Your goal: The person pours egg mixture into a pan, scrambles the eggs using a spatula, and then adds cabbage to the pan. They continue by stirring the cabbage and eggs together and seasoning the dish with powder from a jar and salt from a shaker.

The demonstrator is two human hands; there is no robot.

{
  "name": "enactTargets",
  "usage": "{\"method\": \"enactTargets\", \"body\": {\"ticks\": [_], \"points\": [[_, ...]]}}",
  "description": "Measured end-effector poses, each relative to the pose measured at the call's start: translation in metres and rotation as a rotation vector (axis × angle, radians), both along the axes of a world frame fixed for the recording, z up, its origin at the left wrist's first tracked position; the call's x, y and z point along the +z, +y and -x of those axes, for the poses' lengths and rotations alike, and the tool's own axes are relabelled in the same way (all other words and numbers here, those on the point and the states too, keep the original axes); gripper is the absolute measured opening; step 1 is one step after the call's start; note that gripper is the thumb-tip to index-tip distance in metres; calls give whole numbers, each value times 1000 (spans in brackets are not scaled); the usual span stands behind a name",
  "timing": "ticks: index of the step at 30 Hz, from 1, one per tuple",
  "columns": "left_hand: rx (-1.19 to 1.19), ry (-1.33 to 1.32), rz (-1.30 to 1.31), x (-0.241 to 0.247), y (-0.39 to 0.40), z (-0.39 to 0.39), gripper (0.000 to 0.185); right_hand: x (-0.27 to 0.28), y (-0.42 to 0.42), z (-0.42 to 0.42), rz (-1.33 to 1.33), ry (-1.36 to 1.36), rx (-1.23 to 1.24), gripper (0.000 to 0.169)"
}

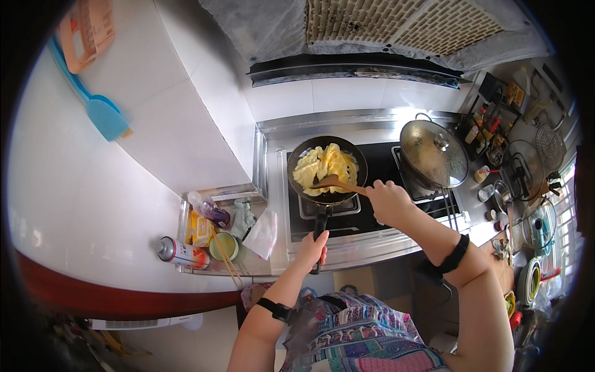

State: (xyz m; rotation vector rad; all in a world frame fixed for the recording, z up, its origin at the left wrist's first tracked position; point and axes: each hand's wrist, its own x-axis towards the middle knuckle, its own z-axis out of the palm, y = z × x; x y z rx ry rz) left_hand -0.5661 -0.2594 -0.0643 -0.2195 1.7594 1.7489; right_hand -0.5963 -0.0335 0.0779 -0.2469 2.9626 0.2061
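Observation:
On the left burner of a black glass gas stove point(297, 218) sits a dark frying pan point(294, 186). Yellow cooked egg point(332, 160) lies in broad folds across its middle. My left hand point(312, 251) is wrapped around the pan's black handle point(320, 223). From the right, my right hand point(389, 202) grips a wooden spatula point(346, 185) near the end of its handle. The spatula's blade rests at the near edge of the egg, inside the pan. Part of the blade's contact with the pan is hidden.
A wok with a fogged glass lid point(432, 153) occupies the right burner. Left of the stove stand a spray can point(183, 253), a green bowl point(224, 246) with chopsticks point(226, 260) and a purple bottle point(214, 211). Condiment bottles point(483, 125) crowd the right corner. A range hood point(386, 28) hangs above.

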Motion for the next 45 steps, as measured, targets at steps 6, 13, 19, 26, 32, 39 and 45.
{"method": "enactTargets", "body": {"ticks": [6,13,19,26,32,39,45], "points": [[3,-13,1,0,-1,0,31,-5,0,-2,99,111,78,20],[11,-2,-1,2,0,-1,33,6,7,10,52,48,-121,20],[7,9,-19,-1,-1,1,33,-13,-15,22,86,16,58,20],[13,-8,-47,-1,-2,-1,30,-22,-7,33,50,90,-79,20],[16,-28,-41,1,-2,0,30,-6,-20,23,-26,117,118,19],[27,5,-40,-1,-3,-1,31,42,-9,-17,-29,-179,85,23],[6,24,-21,0,-3,0,33,-7,-13,23,52,71,-112,20]]}}
